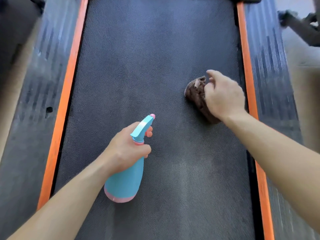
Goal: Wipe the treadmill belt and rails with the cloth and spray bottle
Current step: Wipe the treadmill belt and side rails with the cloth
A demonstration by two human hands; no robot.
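two hands busy: left hand (pixel 127 149) wraps the neck of the teal-and-pink spray bottle (pixel 126 175), finger on the trigger, nozzle aimed up the belt (pixel 147 58), likely to wet ahead. right hand (pixel 223 96) presses the bunched brown cloth (pixel 194 93) flat near the right orange rail (pixel 245 54). belt is dark woven-textured rubber; bottle is smooth plastic.

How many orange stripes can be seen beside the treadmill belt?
2. One orange stripe runs along the left edge of the belt; the other orange stripe runs along its right edge, partly hidden by the right forearm.
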